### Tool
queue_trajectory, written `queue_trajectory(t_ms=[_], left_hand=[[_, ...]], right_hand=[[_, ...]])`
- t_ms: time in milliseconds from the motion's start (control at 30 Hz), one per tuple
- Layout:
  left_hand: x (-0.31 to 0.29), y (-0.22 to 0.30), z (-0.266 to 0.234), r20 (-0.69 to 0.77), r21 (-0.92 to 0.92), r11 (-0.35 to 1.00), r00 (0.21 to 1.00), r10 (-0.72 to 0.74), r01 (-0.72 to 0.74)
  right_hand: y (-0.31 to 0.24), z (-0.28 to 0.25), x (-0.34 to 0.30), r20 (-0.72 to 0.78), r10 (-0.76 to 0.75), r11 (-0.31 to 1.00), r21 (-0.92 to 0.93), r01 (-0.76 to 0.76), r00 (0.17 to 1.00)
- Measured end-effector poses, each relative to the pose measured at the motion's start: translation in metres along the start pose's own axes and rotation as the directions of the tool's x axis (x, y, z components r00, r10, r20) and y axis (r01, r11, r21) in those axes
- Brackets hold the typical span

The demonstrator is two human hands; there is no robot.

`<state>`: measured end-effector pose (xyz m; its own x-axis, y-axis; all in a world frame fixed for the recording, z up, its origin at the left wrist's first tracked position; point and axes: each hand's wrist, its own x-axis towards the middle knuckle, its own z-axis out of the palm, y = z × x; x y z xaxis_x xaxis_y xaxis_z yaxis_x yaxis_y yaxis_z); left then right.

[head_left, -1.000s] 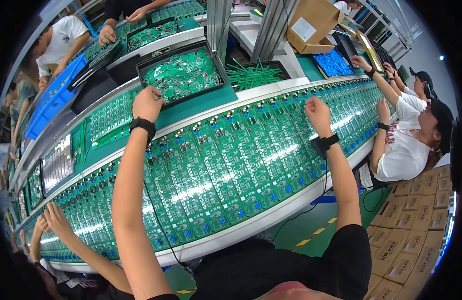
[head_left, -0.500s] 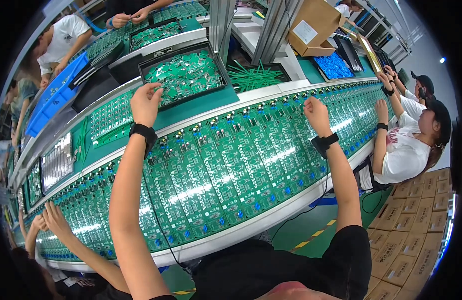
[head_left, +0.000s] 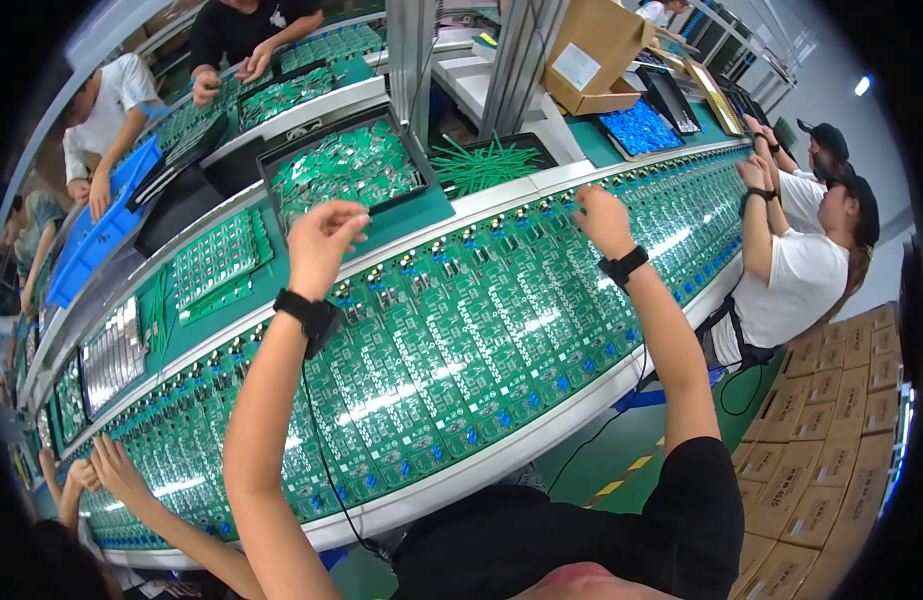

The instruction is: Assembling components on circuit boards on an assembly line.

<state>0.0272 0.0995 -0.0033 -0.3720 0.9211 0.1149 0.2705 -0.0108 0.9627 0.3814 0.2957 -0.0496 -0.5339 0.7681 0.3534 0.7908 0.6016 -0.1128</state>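
Note:
A long row of green circuit boards (head_left: 461, 345), with small blue parts along the near side and capacitors along the far side, runs beneath both my arms. My left hand (head_left: 326, 245) hovers above the far edge of the boards, by the near side of a black tray (head_left: 413, 205) of small green board pieces. Its fingers are bent toward the thumb; anything between the fingertips is too small to make out. My right hand (head_left: 603, 222) is further right at the boards' far edge, with curled fingers closed and their tips mostly hidden. Both wrists wear black bands.
Beyond the boards lie green sticks (head_left: 486, 162), a tray of blue parts (head_left: 641, 128) and an open cardboard box (head_left: 591, 85). A metal post (head_left: 411, 70) rises behind the tray. Co-workers' hands (head_left: 116, 470) work at left, others at right. A black cord (head_left: 326, 450) hangs from my left wrist.
My left hand has moved right and nearer, from beside the tray to over the boards. My right hand stays around the same boards while the view shifts. The right-hand co-worker's arm has reached farther.

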Motion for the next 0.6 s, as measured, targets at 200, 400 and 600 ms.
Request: queue_trajectory(t_ms=[200,400,600], left_hand=[[-0.020,0.020,0.044,0.190,-0.338,0.923,0.974,-0.126,0.185],[-0.032,0.027,0.087,0.199,-0.320,0.947,0.980,0.032,0.034],[-0.043,0.040,0.097,0.206,0.088,0.883,0.876,0.436,-0.461]], right_hand=[[-0.093,-0.043,-0.004,0.046,-0.024,0.808,0.590,-0.008,0.999],[-0.136,-0.053,-0.014,0.456,-0.188,0.232,0.881,-0.412,0.870],[-0.130,-0.045,-0.028,0.528,-0.314,-0.247,0.757,-0.605,0.789]])
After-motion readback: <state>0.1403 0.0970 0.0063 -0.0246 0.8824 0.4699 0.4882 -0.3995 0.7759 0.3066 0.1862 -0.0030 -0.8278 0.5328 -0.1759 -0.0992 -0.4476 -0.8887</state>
